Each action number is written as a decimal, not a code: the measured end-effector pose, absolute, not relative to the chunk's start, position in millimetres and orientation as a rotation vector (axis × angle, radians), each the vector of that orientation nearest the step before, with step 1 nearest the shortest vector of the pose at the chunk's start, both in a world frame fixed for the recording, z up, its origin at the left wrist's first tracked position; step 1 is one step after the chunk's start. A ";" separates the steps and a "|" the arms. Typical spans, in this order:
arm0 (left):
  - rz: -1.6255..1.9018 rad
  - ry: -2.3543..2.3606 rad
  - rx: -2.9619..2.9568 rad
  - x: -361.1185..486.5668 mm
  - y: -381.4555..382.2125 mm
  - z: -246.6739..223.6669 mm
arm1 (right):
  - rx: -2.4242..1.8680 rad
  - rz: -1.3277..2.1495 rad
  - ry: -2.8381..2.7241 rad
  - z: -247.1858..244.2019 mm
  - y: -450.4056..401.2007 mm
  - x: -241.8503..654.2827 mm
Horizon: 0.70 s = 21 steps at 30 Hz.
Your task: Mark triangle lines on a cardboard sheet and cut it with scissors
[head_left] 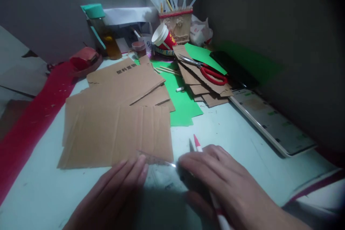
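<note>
A brown cardboard sheet [115, 136] lies in front of me, overlapping others behind it. My left hand [113, 192] has its fingers stretched out, with the fingertips at the sheet's near edge. A thin, clear strip like a ruler [157, 160] lies along that edge, between my two hands. My right hand [223, 183] is closed around a white marker [198, 146] with a red tip pointing away from me. Its lower end shows beneath the palm. The fingertips of this hand are at the right end of the clear strip; whether they grip it I cannot tell.
Red-handled scissors [212, 76] lie on stacked cardboard pieces [215, 99]. Green paper [183, 109] is under the cardboard. A tablet-like device [269, 118] lies at right. Behind stand a tipped paper cup [164, 37], a holder of white sticks [176, 25] and a bottle [109, 39].
</note>
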State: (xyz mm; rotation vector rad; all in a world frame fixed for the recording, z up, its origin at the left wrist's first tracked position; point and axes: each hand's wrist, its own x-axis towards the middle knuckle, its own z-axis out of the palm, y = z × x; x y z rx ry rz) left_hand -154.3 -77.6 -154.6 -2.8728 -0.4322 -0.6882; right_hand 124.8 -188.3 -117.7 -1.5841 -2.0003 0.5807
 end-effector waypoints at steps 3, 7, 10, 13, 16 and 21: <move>-0.542 -0.468 -2.957 -161.7 -77.3 -156.6 | -1.576 0.510 -2.148 -116.2 -185.8 114.4; -0.572 -0.510 -3.027 -171.1 -73.1 -150.8 | -1.494 0.439 -2.189 -117.1 -188.0 115.3; -0.597 -0.505 -3.042 -180.1 -58.9 -140.9 | -1.403 0.243 -2.278 -118.9 -189.6 124.1; -0.412 -0.457 -2.909 -185.4 -34.6 -127.1 | -1.291 0.075 -2.333 -120.9 -189.9 132.9; -0.252 -0.614 -2.895 -180.7 -8.7 -113.6 | -1.276 -0.003 -2.317 -121.8 -188.8 136.5; -0.113 -0.615 -3.060 -165.6 21.9 -103.5 | -1.326 -0.116 -2.174 -118.2 -180.7 137.3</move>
